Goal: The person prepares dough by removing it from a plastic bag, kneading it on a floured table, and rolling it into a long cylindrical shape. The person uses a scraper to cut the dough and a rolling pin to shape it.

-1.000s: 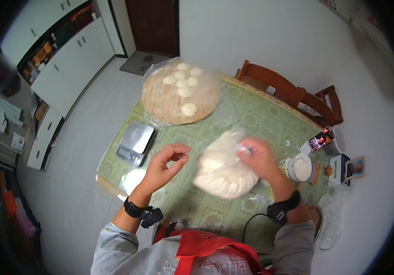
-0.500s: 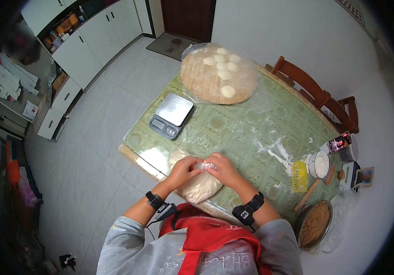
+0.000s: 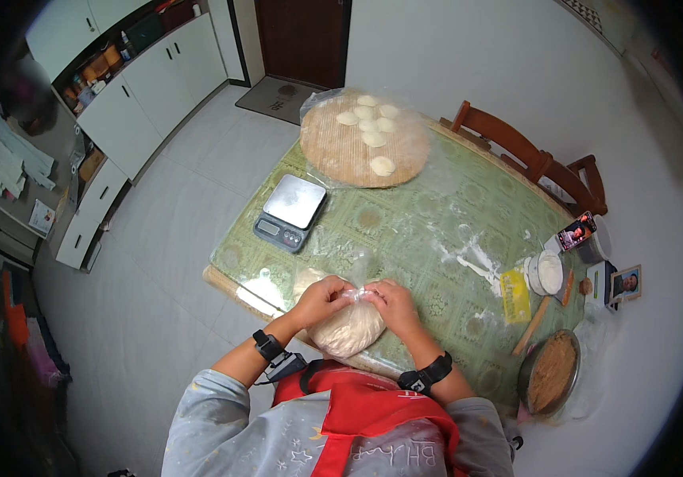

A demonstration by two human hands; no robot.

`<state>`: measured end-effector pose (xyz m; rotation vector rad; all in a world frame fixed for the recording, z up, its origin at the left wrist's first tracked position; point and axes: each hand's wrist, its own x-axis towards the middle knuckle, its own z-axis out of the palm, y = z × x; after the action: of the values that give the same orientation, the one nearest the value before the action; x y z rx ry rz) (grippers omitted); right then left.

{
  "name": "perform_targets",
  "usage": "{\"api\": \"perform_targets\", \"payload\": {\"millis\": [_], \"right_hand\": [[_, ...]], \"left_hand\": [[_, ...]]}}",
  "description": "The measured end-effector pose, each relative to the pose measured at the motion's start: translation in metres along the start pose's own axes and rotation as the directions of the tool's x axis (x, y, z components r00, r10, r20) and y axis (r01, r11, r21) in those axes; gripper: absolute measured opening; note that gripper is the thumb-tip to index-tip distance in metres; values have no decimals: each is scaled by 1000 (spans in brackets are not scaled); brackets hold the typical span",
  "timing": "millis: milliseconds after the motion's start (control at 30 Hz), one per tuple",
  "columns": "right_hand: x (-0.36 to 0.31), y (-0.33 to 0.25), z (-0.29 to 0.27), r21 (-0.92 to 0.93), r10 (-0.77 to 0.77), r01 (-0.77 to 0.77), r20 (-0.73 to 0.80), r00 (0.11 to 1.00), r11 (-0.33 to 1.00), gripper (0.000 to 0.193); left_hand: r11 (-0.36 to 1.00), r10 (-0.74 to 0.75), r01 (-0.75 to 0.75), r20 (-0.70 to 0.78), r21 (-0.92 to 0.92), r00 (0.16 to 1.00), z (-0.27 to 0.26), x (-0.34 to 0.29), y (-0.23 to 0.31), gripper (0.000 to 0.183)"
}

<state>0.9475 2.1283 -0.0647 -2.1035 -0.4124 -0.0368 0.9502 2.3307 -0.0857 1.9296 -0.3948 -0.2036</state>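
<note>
A large pale lump of dough (image 3: 348,330) lies in a clear plastic bag (image 3: 359,266) at the table's near edge. My left hand (image 3: 321,299) pinches the gathered neck of the bag from the left. From the other side my right hand (image 3: 393,304) grips the same gathered plastic, its fingers close to the left hand's. The twisted neck stands up between both hands, above the dough. Beyond the left hand sits a kitchen scale (image 3: 292,208) with a bare silver plate.
A round woven board (image 3: 333,147) at the far end carries several flat dough pieces (image 3: 383,166) under clear plastic. Flour streaks the green tablecloth (image 3: 429,238). At right are a yellow scraper (image 3: 515,296), a rolling pin (image 3: 532,324), a flour tub (image 3: 546,273) and a bowl of brown filling (image 3: 554,372).
My hands have drawn the bag's neck together more tightly, and it now stands up between them. The whole view has shifted slightly.
</note>
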Motion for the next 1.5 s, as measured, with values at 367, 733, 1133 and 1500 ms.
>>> {"api": "perform_targets", "payload": {"millis": [367, 733, 1133, 1500], "right_hand": [[19, 10, -51, 353, 419, -331, -208, 884, 875, 9], [-6, 22, -4, 77, 33, -43, 132, 991, 996, 24], [0, 61, -21, 224, -38, -18, 243, 969, 974, 16], [-11, 76, -37, 183, -100, 89, 52, 994, 979, 26]], "left_hand": [[983, -74, 64, 49, 173, 996, -5, 9, 18, 26], [937, 191, -181, -4, 299, 982, -7, 15, 5, 21], [996, 83, -73, -227, 52, 970, -13, -3, 16, 7], [935, 150, -85, -169, 343, 974, -26, 4, 12, 14]]}}
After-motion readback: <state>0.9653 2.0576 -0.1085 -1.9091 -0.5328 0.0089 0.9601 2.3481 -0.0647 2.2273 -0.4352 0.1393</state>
